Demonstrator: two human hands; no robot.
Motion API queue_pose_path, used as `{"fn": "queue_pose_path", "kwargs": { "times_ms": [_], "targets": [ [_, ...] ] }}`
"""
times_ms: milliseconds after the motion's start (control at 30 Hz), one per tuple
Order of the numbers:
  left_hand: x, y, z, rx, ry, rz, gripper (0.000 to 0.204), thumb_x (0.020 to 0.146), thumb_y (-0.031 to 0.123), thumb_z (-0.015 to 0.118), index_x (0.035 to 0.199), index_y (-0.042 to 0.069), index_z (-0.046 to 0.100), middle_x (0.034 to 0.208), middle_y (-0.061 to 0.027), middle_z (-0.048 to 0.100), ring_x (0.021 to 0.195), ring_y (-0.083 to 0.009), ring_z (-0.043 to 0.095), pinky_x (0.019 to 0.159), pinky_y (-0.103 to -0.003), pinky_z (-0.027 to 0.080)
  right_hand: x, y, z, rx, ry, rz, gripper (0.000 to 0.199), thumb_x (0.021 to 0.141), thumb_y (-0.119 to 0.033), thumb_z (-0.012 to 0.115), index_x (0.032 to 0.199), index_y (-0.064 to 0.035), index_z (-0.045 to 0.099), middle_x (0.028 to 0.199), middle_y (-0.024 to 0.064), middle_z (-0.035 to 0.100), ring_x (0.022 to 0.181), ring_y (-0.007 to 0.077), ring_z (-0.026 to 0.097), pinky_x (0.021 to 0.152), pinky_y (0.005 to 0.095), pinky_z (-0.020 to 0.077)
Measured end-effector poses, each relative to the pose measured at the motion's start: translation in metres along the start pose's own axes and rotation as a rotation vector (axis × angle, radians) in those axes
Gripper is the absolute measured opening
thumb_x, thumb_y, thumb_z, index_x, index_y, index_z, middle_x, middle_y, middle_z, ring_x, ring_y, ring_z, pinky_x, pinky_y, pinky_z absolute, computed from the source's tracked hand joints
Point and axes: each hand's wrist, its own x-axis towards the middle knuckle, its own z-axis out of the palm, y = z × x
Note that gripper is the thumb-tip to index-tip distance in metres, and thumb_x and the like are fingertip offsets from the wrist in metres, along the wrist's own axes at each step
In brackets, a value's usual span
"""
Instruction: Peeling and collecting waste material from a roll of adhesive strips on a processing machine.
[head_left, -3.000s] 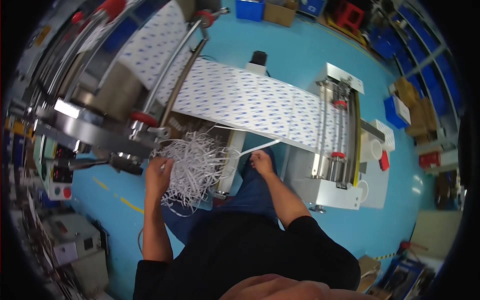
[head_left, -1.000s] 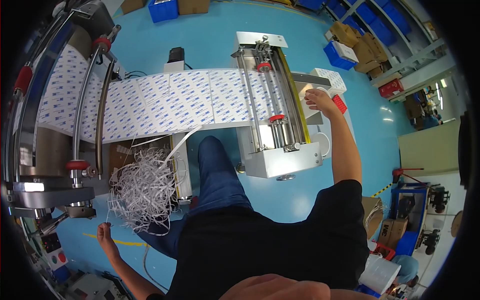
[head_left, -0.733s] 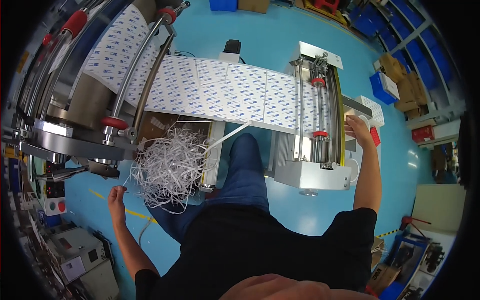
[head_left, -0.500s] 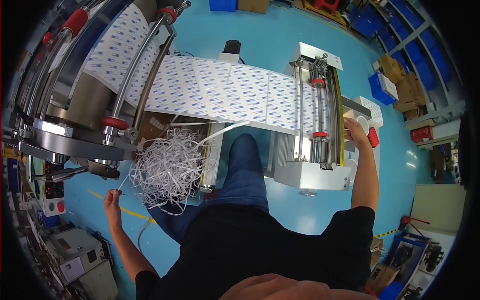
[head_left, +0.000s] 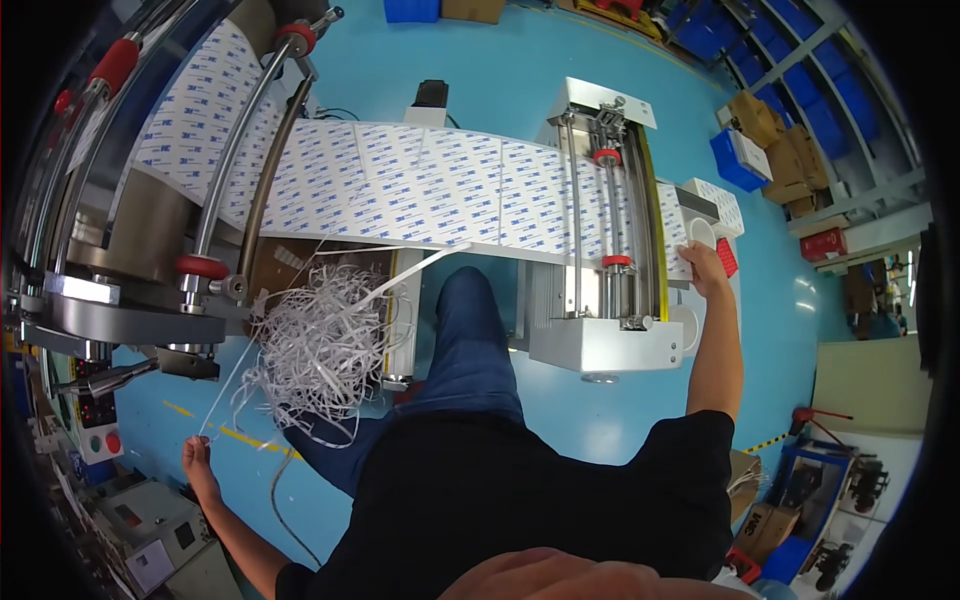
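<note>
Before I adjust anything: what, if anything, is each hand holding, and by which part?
Left hand: a thin white strip, pinched near its lower end. Right hand: at the right end of the printed sheet; whether it is held cannot be told.

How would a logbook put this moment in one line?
left hand: pinching thin strip | right hand: at right end of printed sheet | strip tangle: sheet's near side

Place: factory workshop
Machine (head_left: pixel 605 343): metal rollers (head_left: pixel 613 205), printed sheet (head_left: pixel 430 190) threaded through
Floor (head_left: pixel 560 432): blue, yellow marking line (head_left: pixel 250 439)
Rack (head_left: pixel 797 60): blue bins (head_left: pixel 822 115)
Control box (head_left: pixel 100 457): red, green buttons (head_left: pixel 112 443)
</note>
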Motion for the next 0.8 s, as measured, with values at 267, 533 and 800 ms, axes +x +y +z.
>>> {"fn": "queue_pose_path", "kwargs": {
  "times_ms": [267, 533, 800],
  "targets": [
    [-0.004, -0.007, -0.009, 0.026, 0.093, -0.035, 0.021, 0.091, 0.029, 0.052, 0.086, 0.009, 0.052, 0.086, 0.0019, 0.049, 0.082, -0.0079, 0.043, 0.077, -0.023, 0.035, -0.097, -0.085, 0.018, -0.676, 0.591, -0.646, 0.016, 0.080, -0.009, 0.058, 0.091, 0.0021, 0.059, 0.073, 0.0106, 0.062, 0.061, 0.0169, 0.056, 0.058, 0.0315, 0.0445],
    [0.022, -0.024, -0.003, -0.007, 0.080, -0.033, 0.031, 0.092, 0.035, 0.051, 0.104, 0.007, 0.055, 0.098, -0.0017, 0.054, 0.093, -0.0117, 0.047, 0.086, -0.027, 0.035, -0.193, -0.122, 0.062, -1.139, 0.889, -1.670, 0.014, 0.081, -0.002, 0.060, 0.089, -0.0073, 0.050, 0.094, 0.0097, 0.067, 0.086, 0.0257, 0.064, 0.079, 0.0361, 0.0490],
    [0.018, -0.012, -0.001, -0.046, 0.130, 0.003, 0.035, 0.092, 0.035, 0.049, 0.102, 0.002, 0.055, 0.101, -0.0066, 0.053, 0.098, -0.0163, 0.047, 0.091, -0.030, 0.036, -0.201, -0.103, 0.070, -1.120, 0.993, -1.669, 0.022, 0.082, -0.010, 0.063, 0.090, -0.0115, 0.042, 0.097, 0.0086, 0.066, 0.094, 0.0234, 0.062, 0.089, 0.0378, 0.0438]
  ]
}}
